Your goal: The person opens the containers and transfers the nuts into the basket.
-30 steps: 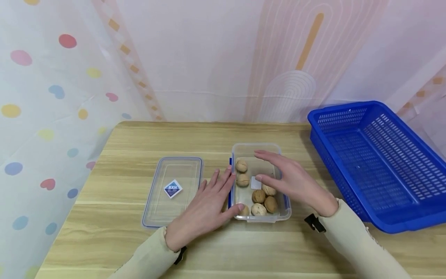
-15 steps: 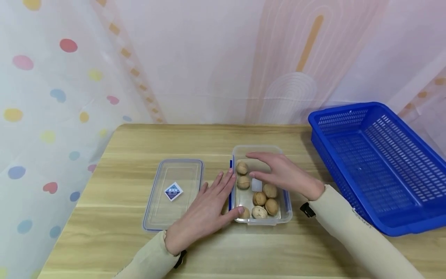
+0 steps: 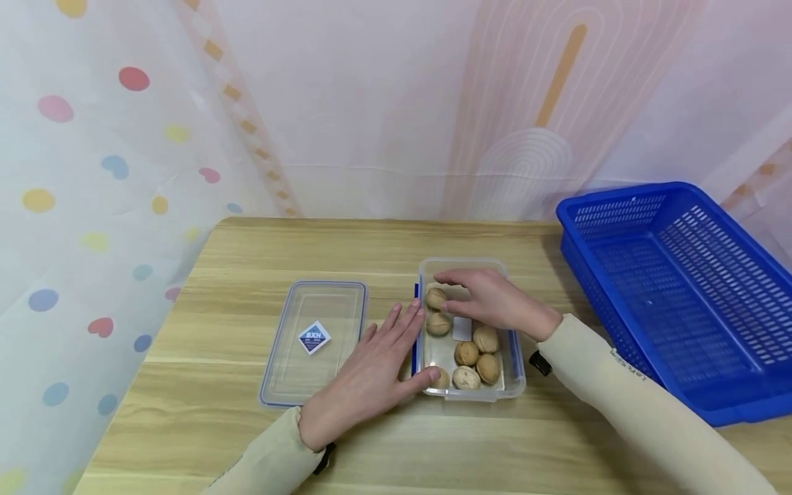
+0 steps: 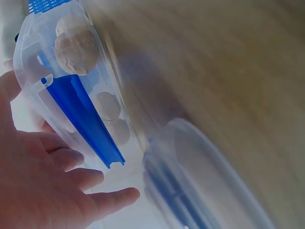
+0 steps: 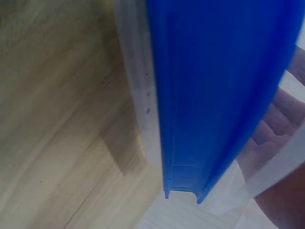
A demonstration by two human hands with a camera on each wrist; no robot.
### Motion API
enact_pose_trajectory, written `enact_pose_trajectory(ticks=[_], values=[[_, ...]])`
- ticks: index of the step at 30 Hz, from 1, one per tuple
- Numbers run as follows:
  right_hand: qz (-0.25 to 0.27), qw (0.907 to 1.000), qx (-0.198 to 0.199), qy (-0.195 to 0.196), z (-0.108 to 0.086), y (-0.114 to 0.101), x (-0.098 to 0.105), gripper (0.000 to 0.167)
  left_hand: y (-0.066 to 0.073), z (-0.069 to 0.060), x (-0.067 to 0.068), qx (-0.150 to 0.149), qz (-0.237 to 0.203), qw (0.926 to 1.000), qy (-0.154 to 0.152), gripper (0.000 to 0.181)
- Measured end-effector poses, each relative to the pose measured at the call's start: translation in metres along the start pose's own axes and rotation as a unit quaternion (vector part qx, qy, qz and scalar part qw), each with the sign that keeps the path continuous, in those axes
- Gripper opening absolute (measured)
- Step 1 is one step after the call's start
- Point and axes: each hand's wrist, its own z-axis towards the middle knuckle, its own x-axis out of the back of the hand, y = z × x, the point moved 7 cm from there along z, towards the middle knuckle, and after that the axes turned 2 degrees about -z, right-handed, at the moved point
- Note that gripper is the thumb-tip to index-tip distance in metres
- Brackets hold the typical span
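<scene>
A clear plastic box [image 3: 516,390] with blue side clips stands on the table with several walnuts [image 3: 467,353] in it. My left hand [image 3: 368,375] lies with straight fingers against the box's left side, thumb over the near left corner beside a walnut. In the left wrist view its fingers are next to the blue clip [image 4: 81,112]. My right hand [image 3: 498,300] reaches over the right rim into the box, thumb and fingers apart beside the far left walnut [image 3: 436,298]. No walnut is seen between them. In the right wrist view a blue clip [image 5: 214,86] hides much of this hand.
A clear lid [image 3: 287,375] with a blue seal and a diamond label lies left of the box. A large blue basket [image 3: 581,265] stands at the right. A patterned cloth [image 3: 371,103] hangs behind the wooden table [image 3: 383,247].
My right hand has moved left and deeper over the box, toward the far left walnut. The left hand keeps its place at the box's side. The view has shifted slightly.
</scene>
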Motion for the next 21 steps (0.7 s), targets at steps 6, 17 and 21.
enact_pose_trajectory(ticks=[6, 17, 21], values=[[-0.002, 0.9997, -0.018, -0.016, 0.008, 0.004, -0.004, 0.053, 0.0, 0.0, 0.0, 0.003, -0.002, 1.0, -0.002, 0.09], [-0.01, 0.9989, -0.028, -0.036, 0.018, 0.008, -0.012, 0.047, 0.002, -0.001, 0.001, -0.001, -0.004, 1.0, 0.002, 0.09], [-0.013, 0.9989, -0.018, -0.041, 0.02, 0.007, -0.015, 0.044, 0.002, -0.001, 0.001, -0.002, -0.001, 1.0, 0.006, 0.09]])
